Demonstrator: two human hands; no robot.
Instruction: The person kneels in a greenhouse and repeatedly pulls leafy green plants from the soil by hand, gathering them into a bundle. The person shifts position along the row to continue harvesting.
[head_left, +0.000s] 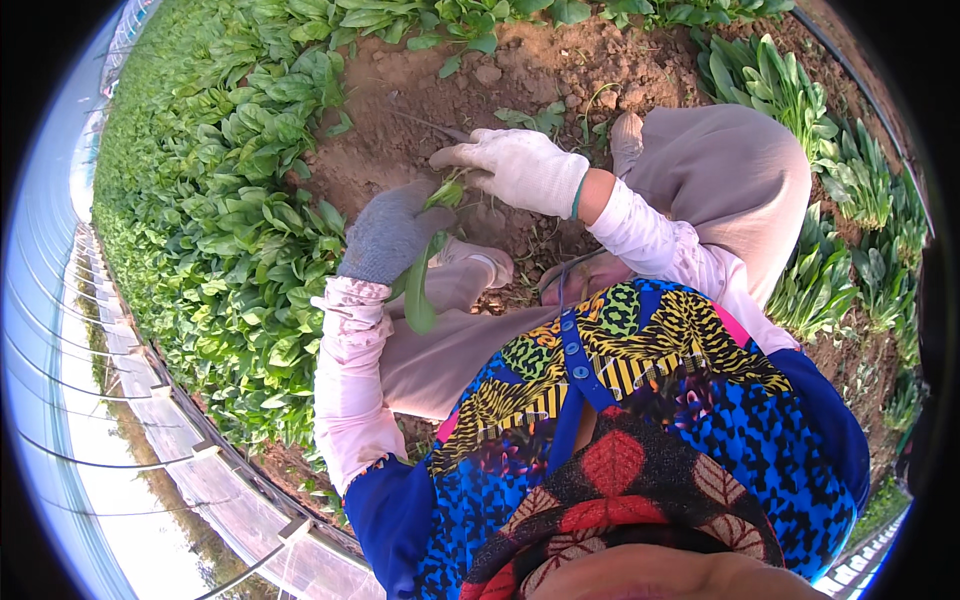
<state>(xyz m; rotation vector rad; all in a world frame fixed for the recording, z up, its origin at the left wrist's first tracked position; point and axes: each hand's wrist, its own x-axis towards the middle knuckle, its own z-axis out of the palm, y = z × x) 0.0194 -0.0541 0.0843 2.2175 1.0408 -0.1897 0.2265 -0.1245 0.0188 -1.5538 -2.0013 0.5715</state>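
My left hand (396, 231), in a grey knitted glove, is closed on a leafy green plant (420, 296); its long leaves hang below the fingers and its lighter stem end (448, 193) sticks out above. To the right my right hand (517, 169), in a soiled white knitted glove, reaches over that stem end. A thin dark blade-like tool (435, 126) extends from the right hand's fingers towards the upper left; its handle is hidden by the glove. Bare brown soil (375, 150) lies beneath both hands.
Dense leafy green plants (225, 187) stand at left and along the top. Pulled plants lie in bunches (810, 277) at right, near a dark hose (862, 82). Loose leaves (536, 118) lie by my foot (627, 142). A greenhouse wall with hoops (187, 450) curves along the left.
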